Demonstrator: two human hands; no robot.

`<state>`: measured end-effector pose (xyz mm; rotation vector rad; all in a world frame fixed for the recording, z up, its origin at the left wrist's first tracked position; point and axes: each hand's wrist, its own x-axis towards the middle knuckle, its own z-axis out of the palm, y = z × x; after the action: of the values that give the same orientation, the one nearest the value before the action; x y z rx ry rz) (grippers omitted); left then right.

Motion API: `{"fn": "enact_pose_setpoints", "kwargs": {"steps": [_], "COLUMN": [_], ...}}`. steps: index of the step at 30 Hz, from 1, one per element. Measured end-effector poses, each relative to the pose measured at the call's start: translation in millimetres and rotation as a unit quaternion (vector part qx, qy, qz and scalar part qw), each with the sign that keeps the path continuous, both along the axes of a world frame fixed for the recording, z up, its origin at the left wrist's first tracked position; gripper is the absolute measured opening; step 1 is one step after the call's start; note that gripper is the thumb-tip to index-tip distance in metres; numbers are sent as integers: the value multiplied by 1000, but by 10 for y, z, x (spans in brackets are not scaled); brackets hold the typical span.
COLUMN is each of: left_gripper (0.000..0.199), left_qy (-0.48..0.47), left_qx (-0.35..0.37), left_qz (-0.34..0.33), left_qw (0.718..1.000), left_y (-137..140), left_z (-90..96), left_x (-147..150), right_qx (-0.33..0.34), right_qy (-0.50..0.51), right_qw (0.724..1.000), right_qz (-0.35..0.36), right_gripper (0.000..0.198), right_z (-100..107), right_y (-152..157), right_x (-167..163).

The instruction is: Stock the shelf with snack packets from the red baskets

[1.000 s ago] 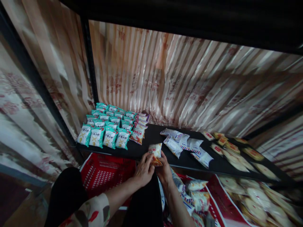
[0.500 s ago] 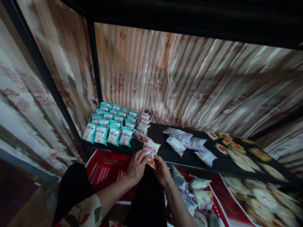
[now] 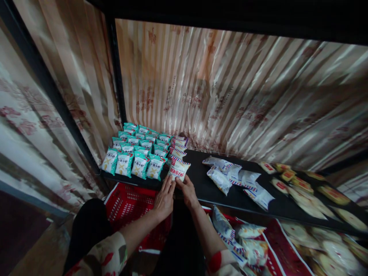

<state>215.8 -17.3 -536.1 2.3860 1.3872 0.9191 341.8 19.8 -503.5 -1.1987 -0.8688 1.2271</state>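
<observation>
A white and orange snack bag (image 3: 179, 168) with red lettering and a striped top edge stands nearly upright at the shelf's front. My left hand (image 3: 165, 198) grips its lower left edge, while my right hand (image 3: 188, 192) holds the lower right corner; the bag's bottom is partly hidden by fingers. Right behind it runs a column of similar striped snack bags (image 3: 178, 153). Just left of them, teal and white snack bags (image 3: 155, 167) stand in several neat rows on the black shelf (image 3: 198, 176).
Several striped bags (image 3: 220, 180) lie loosely on the shelf, with flat yellow packs (image 3: 299, 184) farther right. Below are a red basket (image 3: 129, 195), a red crate of snack bags (image 3: 253, 251) and a box of round packs (image 3: 330, 245). Pleated curtains (image 3: 218, 88) hang behind.
Both hands have carried the snack bag away from me and slightly left, from in front of the shelf to the front of the striped column. The view has shifted slightly.
</observation>
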Motion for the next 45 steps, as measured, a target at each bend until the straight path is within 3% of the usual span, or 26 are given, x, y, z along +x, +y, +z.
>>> {"fn": "enact_pose_setpoints", "kwargs": {"steps": [6,15,22,29,45], "left_gripper": [68,65,62,62,65], "left_qy": [23,24,8,-1,-13], "left_qx": [-55,-51,-28,-28,-12], "left_qz": [20,29,34,34,32], "left_qw": [998,998,999,999,999], "left_y": [164,278,289,299,222], "left_z": [-7,-91,-123,-233,-237], "left_x": [19,21,2,-12,22], "right_qx": [13,27,57,71,89], "right_qy": [-65,-201,-322,-276,-248], "right_qw": [998,979,936,955,960], "right_qz": [6,-25,-131,-77,-92], "right_gripper": [42,50,69,58,57], "right_z": [-114,-286,-332,-326,-385], "right_y": [228,421,426,473,402], "right_x": [-25,-9,-16,-45,-5]}}
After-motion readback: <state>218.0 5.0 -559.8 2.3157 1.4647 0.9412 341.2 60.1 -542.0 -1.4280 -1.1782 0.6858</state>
